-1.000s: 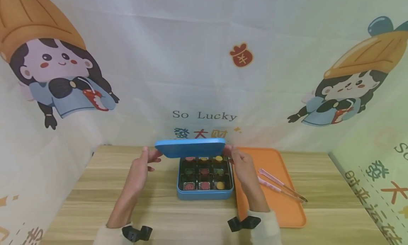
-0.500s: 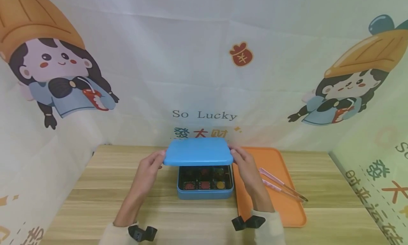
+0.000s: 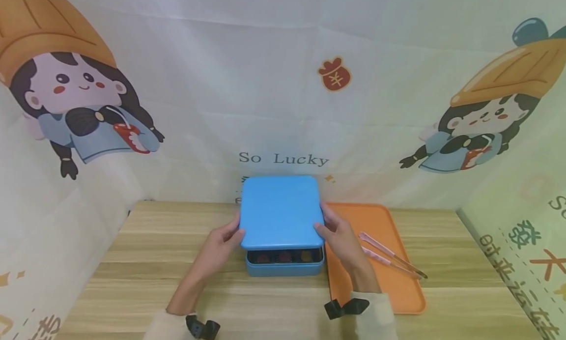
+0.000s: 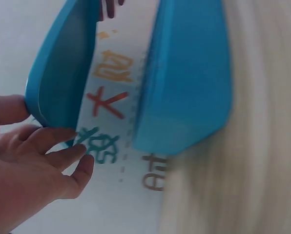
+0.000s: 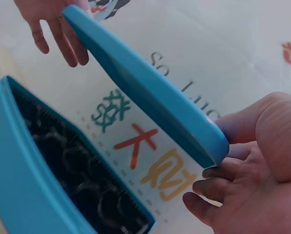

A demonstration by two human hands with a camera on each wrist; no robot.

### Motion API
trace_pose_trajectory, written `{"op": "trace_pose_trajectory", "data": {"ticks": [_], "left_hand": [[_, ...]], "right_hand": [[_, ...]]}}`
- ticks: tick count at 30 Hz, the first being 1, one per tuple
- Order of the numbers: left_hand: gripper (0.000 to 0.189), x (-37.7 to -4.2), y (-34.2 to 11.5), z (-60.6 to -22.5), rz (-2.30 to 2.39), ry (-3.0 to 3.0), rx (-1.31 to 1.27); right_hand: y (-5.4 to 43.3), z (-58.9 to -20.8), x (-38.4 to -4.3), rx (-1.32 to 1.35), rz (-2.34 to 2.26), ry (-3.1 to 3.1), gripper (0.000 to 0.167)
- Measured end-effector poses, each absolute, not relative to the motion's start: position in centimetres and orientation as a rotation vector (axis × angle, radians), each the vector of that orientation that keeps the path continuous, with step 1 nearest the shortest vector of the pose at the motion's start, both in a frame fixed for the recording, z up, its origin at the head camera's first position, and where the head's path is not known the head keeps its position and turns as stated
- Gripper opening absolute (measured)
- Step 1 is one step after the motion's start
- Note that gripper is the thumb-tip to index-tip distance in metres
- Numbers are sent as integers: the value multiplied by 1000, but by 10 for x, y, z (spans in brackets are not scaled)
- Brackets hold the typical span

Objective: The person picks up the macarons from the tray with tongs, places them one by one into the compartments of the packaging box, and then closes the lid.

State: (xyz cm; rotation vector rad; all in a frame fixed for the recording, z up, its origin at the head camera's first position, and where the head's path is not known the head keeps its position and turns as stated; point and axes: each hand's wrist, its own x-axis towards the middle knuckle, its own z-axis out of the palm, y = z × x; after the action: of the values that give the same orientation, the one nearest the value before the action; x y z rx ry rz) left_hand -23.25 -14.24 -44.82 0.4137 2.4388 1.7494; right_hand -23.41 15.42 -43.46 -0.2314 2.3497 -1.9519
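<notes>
A blue square lid (image 3: 281, 210) hovers above a blue box (image 3: 284, 269), apart from it. My left hand (image 3: 219, 246) pinches the lid's left edge, thumb on the upper face and fingers below, as the left wrist view shows at the lid (image 4: 55, 63). On the opposite side my right hand (image 3: 342, 237) pinches the right edge, thumb and fingers around the lid's corner (image 5: 211, 141) in the right wrist view. Under the lid's front edge shows a front row of small round pieces (image 3: 285, 256) in a black divided insert; the rows behind are hidden.
Right of the box lies an orange tray (image 3: 398, 296), partly beneath my right forearm. Tongs with pink handles (image 3: 389, 256) rest on it, their tips over its right rim. The wooden table (image 3: 177, 217) meets a printed cloth backdrop (image 3: 283, 94) behind.
Both hands have tilted the lid from nearly edge-on to top face showing, and shifted it right over the box. It now covers most of the pieces. Tray and tongs stay put.
</notes>
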Motion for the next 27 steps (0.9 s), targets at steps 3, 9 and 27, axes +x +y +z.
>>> {"op": "trace_pose_trajectory", "data": {"ticks": [3, 9, 27], "left_hand": [[55, -232, -135, -457, 1698, 2493, 385], [53, -231, -121, -472, 1608, 2635, 337], [51, -222, -110, -490, 1479, 2742, 305]], "right_hand": [[154, -444, -238, -210, -1950, 2373, 63], [154, -454, -239, -178, -1880, 2437, 65], [151, -484, -239, -75, -1651, 2606, 58]]}}
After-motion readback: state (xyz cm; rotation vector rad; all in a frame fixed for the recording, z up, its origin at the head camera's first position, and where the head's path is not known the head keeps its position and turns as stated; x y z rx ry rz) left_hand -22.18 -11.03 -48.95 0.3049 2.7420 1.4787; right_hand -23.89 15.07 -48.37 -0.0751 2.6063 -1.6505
